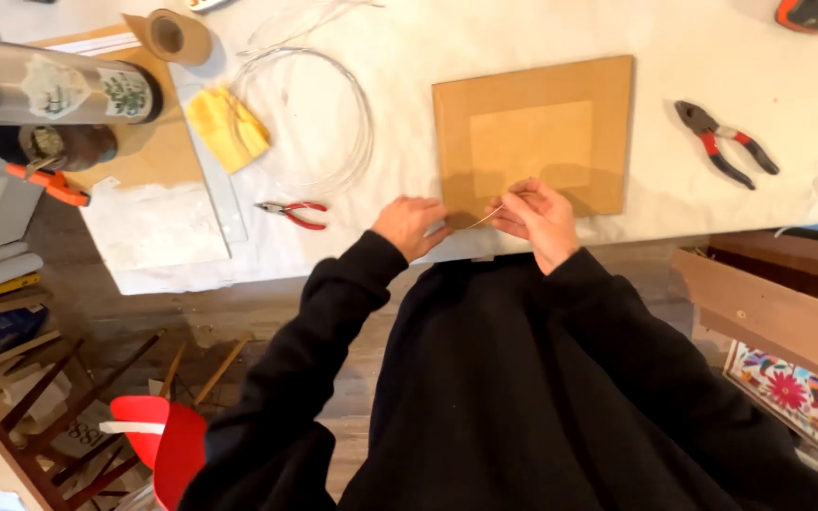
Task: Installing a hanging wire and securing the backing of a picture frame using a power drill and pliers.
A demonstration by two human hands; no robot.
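Pinching one thin wire (485,219), both hands' fingers (513,210) close beside two pliers (293,212).

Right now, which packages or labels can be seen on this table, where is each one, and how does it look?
Metal bottle: lying at the far left, silver, with a white and green label near its dark end.
Tape roll: beyond the bottle, round, brown.
Yellow packet: right of the bottle, flat, crumpled.
No signs or screens show.
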